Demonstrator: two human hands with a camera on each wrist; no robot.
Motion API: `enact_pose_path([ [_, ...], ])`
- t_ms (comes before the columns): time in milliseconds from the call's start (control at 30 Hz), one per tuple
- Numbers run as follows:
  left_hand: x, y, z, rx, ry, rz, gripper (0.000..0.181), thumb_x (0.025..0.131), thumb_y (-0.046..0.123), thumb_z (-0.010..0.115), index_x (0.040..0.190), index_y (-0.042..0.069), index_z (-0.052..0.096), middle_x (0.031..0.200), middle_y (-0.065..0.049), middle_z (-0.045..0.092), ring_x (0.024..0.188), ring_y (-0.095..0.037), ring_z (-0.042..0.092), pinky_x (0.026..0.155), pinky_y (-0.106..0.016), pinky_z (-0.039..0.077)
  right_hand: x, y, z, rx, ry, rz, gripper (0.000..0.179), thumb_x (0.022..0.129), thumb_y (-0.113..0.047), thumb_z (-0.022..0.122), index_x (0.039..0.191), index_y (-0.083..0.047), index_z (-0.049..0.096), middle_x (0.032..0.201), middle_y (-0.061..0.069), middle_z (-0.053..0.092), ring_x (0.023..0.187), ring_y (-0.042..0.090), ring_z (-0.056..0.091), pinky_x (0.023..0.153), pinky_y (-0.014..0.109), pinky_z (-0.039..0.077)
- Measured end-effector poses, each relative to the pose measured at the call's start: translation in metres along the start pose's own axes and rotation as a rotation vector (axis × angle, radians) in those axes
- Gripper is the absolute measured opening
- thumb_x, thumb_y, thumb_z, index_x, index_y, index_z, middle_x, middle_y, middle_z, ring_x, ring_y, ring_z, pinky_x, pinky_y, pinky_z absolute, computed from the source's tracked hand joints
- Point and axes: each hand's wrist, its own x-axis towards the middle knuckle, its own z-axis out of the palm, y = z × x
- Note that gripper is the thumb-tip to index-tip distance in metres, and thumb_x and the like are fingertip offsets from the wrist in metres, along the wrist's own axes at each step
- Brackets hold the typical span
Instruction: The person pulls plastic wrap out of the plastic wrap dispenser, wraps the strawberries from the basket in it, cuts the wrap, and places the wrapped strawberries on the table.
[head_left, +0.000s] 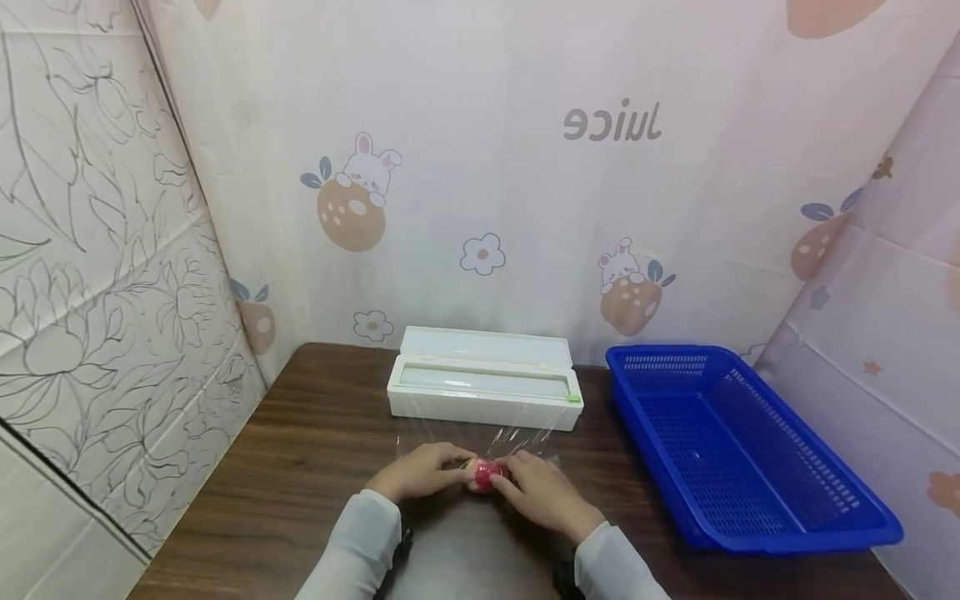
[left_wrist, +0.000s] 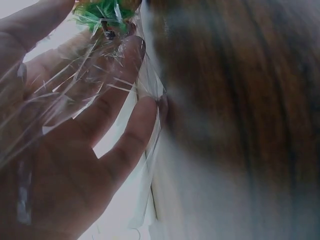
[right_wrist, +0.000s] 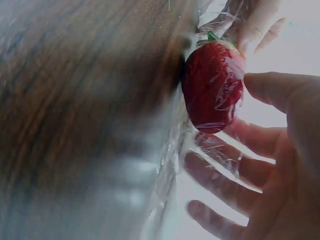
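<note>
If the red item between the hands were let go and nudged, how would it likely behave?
The red item would probably roll, since its sides are rounded, though perhaps unevenly, as it narrows toward one end. The shiny film over it might feel slippery, and could restrain it, since that film appears to run back to the white box.

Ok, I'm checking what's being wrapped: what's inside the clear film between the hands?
A red fruit-like thing with a green top shows through the clear film. The left hand and right hand cover parts; its table-facing side can't be seen.
</note>
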Motion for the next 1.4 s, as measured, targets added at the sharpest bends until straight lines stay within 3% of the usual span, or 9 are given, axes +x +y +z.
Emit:
enact_pose_path([
  [133,0.001,-0.001,-0.001,-0.007,-0.006,-0.022,0.045,0.091,0.052,0.050,0.124,0.023,0.061,0.120,-0.003,0.061,0.110,-0.018,0.053,0.094,-0.048,0.046,0.001,-0.001,-0.004,-0.033,0.128,-0.073,0.038,0.085,-0.044,0.063,0.114,-0.019,0.063,0.104,-0.004,0.063,0.094,0.015,0.055,0.076,0.048,0.049],
  [233,0.002,0.000,-0.003,-0.014,-0.008,-0.038,0.044,0.091,0.051,0.050,0.123,0.024,0.061,0.118,-0.003,0.061,0.108,-0.018,0.053,0.093,-0.048,0.046,0.004,-0.002,-0.005,-0.031,0.168,-0.136,0.042,0.080,-0.041,0.070,0.116,-0.021,0.062,0.109,-0.005,0.064,0.098,0.013,0.054,0.076,0.043,0.048],
  [433,0.004,-0.001,-0.002,-0.020,-0.010,-0.037,0.043,0.091,0.050,0.050,0.123,0.022,0.061,0.119,-0.003,0.062,0.108,-0.017,0.053,0.094,-0.048,0.046,0.009,-0.006,0.002,-0.054,0.086,-0.161,0.048,0.081,-0.038,0.070,0.124,-0.021,0.055,0.115,-0.004,0.062,0.105,0.012,0.053,0.085,0.045,0.048],
  [633,0.006,-0.002,-0.001,-0.047,0.004,-0.047,0.044,0.091,0.051,0.050,0.123,0.023,0.062,0.121,-0.003,0.062,0.110,-0.019,0.053,0.095,-0.049,0.045,0.014,-0.008,0.005,-0.058,0.101,-0.140,0.039,0.082,-0.036,0.069,0.118,-0.022,0.058,0.107,-0.004,0.065,0.096,0.011,0.056,0.080,0.043,0.050],
  [867,0.007,-0.006,0.003,-0.064,0.019,-0.056,0.044,0.094,0.051,0.045,0.122,0.023,0.062,0.120,-0.001,0.063,0.108,-0.016,0.054,0.094,-0.048,0.046,0.020,-0.004,0.002,0.016,0.063,-0.127,0.040,0.082,-0.032,0.070,0.117,-0.018,0.056,0.103,0.000,0.067,0.089,0.012,0.059,0.075,0.038,0.053],
  [1167,-0.003,-0.016,-0.006,-0.129,0.028,-0.050,0.032,0.097,0.037,0.047,0.120,0.024,0.064,0.117,-0.001,0.064,0.099,-0.013,0.055,0.092,-0.049,0.048,0.026,0.002,-0.001,0.117,-0.032,-0.090,0.032,0.084,-0.033,0.069,0.109,-0.018,0.054,0.093,-0.002,0.066,0.079,0.005,0.056,0.069,0.032,0.053],
  [1233,-0.006,-0.020,-0.009,-0.134,0.048,-0.054,0.030,0.096,0.036,0.049,0.118,0.024,0.065,0.113,0.000,0.065,0.092,-0.012,0.055,0.089,-0.047,0.049,0.028,0.003,-0.003,0.137,-0.052,-0.088,0.031,0.084,-0.033,0.068,0.108,-0.019,0.055,0.091,-0.003,0.065,0.076,0.004,0.055,0.067,0.030,0.052],
  [1400,-0.015,-0.028,-0.021,-0.095,0.160,-0.035,0.025,0.094,0.028,0.055,0.114,0.019,0.067,0.111,-0.001,0.066,0.099,-0.015,0.056,0.089,-0.048,0.049,0.031,0.004,-0.009,0.178,-0.085,-0.088,0.030,0.083,-0.032,0.069,0.107,-0.018,0.056,0.086,-0.005,0.063,0.072,0.004,0.053,0.065,0.029,0.051],
])
